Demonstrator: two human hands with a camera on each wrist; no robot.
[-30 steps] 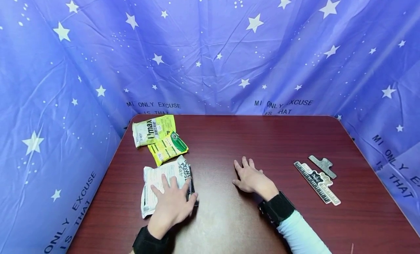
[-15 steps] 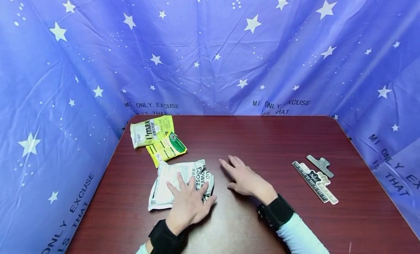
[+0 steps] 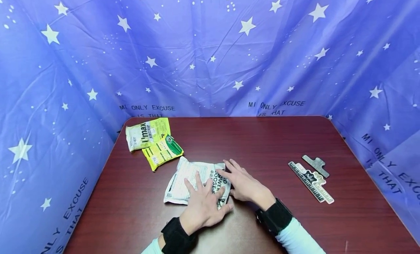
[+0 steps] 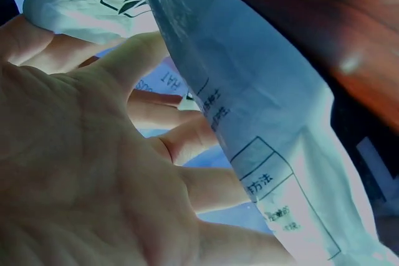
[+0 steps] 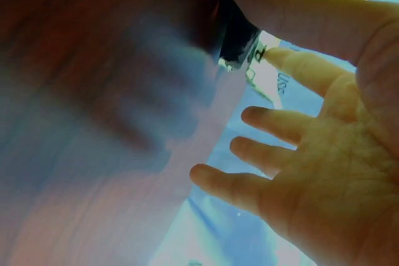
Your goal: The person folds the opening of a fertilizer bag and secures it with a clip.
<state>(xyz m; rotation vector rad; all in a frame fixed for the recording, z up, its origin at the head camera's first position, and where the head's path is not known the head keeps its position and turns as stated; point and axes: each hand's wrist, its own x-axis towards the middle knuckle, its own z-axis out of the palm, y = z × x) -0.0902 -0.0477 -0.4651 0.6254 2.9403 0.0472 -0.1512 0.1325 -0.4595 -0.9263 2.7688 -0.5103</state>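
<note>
White pouch (image 3: 182, 186): fine print on left part, bold black lettering on right part. Far-left bag (image 3: 147, 134): whitish at left end, yellow-green at right, large black letters between. Smaller bag (image 3: 160, 154), just nearer: bright yellow, dark stripe-like print, deep green corner panel with pale round emblem. Clips, right side: far clip (image 3: 315, 165) plain silver-grey; near clip (image 3: 310, 183) cream-white, black-and-white piano-key strip, black patch with pale script. Wristbands (image 3: 276, 216): black. Sleeve (image 3: 299, 236), right arm: pale blue. Worktop (image 3: 256, 141): dark reddish brown, streaked grain. Curtain (image 3: 203, 46): violet-blue, white stars and dots, black capitals along lower part.
</note>
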